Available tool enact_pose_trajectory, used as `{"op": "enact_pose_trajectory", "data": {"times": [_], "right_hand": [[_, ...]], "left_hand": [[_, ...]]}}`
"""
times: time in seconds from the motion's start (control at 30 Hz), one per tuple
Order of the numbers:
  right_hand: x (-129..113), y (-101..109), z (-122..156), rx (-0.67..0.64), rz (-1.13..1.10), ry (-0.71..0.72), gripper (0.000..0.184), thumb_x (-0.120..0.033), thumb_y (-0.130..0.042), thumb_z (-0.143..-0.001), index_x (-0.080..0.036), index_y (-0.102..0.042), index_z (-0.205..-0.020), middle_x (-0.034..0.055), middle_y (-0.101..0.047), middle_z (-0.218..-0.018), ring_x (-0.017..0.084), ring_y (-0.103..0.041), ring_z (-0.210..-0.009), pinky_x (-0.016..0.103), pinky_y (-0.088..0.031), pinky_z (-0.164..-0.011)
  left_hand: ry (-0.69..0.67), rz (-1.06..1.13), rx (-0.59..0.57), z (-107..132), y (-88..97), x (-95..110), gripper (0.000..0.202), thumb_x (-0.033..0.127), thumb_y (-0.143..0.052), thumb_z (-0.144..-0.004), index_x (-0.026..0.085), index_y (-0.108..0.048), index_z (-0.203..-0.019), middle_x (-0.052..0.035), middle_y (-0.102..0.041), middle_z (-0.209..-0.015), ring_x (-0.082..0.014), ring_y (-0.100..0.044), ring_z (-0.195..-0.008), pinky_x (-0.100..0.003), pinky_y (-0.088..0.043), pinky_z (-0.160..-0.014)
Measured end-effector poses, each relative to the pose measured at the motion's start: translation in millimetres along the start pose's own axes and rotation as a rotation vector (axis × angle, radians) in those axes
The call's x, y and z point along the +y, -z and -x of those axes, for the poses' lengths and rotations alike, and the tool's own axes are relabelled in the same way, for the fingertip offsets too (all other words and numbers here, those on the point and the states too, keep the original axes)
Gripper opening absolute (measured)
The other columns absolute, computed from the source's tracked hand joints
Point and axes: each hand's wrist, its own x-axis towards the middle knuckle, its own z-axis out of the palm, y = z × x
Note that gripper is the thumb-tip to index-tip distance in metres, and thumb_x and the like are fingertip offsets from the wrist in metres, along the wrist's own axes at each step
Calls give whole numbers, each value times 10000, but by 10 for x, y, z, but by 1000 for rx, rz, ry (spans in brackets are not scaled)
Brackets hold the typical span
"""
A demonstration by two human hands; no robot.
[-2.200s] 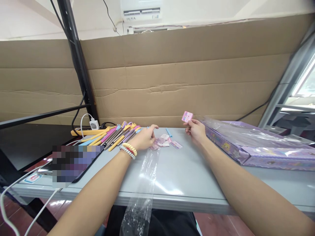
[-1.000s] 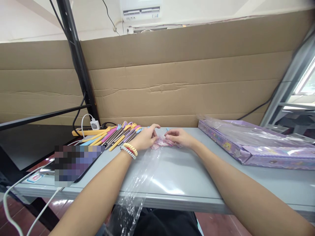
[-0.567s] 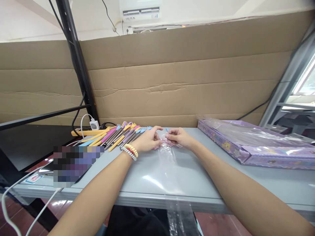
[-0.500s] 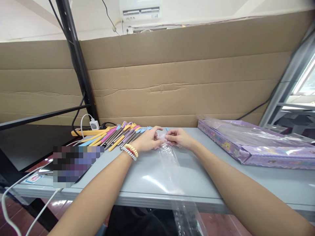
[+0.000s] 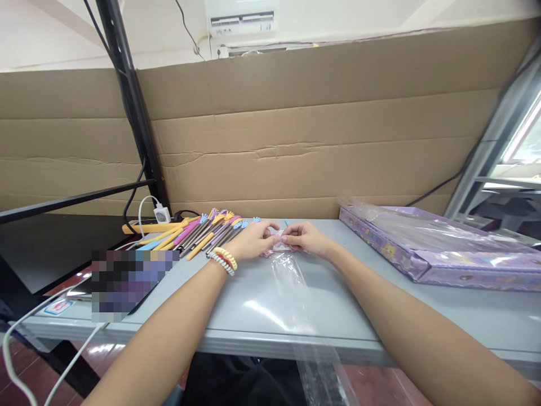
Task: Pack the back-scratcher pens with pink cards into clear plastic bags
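My left hand and my right hand meet at the far middle of the grey table. Both pinch the top of a long clear plastic bag that trails toward me and over the table's front edge. Small pink cards lie between and under my fingertips, partly hidden. A beaded bracelet is on my left wrist.
A bundle of coloured pens with hand-shaped tops lies left of my hands. A tablet and white cables sit at the left. A flat purple box under plastic wrap fills the right side. A cardboard wall stands behind.
My right hand came down from holding a pink card up and joined the left hand at the bag's mouth. The bag's hanging end swung from left to right.
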Motion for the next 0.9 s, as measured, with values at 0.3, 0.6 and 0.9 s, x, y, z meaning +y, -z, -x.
{"op": "enact_pose_trajectory", "data": {"times": [0.3,0.6,0.9], "right_hand": [[-34,-27,11,-21,-49,-31,324,-434,-678,-650,-129,-574,-688,-39,-493,-479,54,-374,-422,218,-226,-416],[-19,-8,4,-3,13,-53,357,-481,-657,-658,-140,-596,-745,-35,-494,-482,68,-382,-416,217,-214,-394],[38,2,-29,-6,6,20,366,-492,-646,-674,-130,-593,-698,-39,-468,-459,66,-369,-425,225,-234,-426]], "left_hand": [[-43,-209,160,-19,33,-33,191,265,-423,-821,171,-588,-827,10,-634,-623,-118,-579,-558,-220,-420,-557],[-59,-288,116,-8,36,-22,220,304,-431,-834,176,-598,-771,4,-640,-613,-125,-572,-584,-220,-395,-555],[-56,-281,19,19,46,-5,294,380,-394,-856,179,-568,-730,-3,-644,-616,-127,-574,-577,-216,-392,-543]]}}
